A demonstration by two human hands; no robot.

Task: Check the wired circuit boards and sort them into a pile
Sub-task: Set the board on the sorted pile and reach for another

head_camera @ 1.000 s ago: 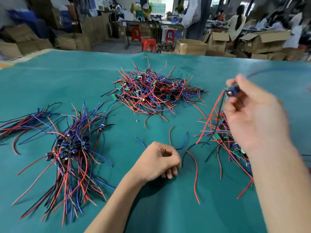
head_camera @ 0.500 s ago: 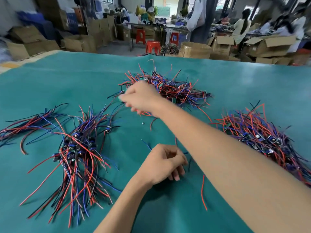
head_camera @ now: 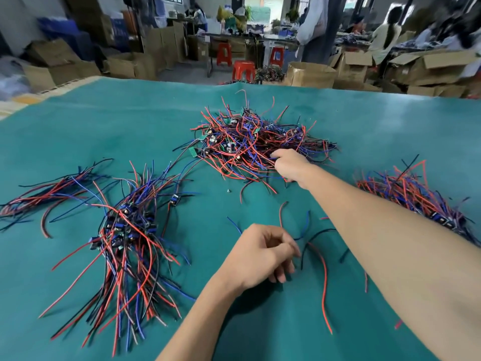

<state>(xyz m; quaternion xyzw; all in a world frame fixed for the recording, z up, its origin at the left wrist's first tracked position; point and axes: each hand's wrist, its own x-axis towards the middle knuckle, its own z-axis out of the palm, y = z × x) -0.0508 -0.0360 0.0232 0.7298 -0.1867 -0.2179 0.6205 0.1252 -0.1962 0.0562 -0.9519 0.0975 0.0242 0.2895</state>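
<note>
A tangled heap of wired circuit boards (head_camera: 250,142), with red, blue and black leads, lies in the middle of the green table (head_camera: 104,121). My right hand (head_camera: 289,165) reaches into the heap's near right edge, its fingers curled into the wires. A sorted pile (head_camera: 125,230) with leads laid roughly parallel sits at the left. Another pile (head_camera: 416,199) lies at the right, partly behind my right forearm. My left hand (head_camera: 260,254) rests on the table in front of me, fingers loosely curled, holding nothing.
Several loose cut wires (head_camera: 322,282) lie around my left hand. A separate bundle of wires (head_camera: 46,194) lies at the far left. Beyond the table's far edge stand cardboard boxes (head_camera: 309,74), red stools (head_camera: 243,70) and seated people.
My right hand held a board up at the right, swung left across the table without it, and now digs into the middle heap. The left hand has stayed put.
</note>
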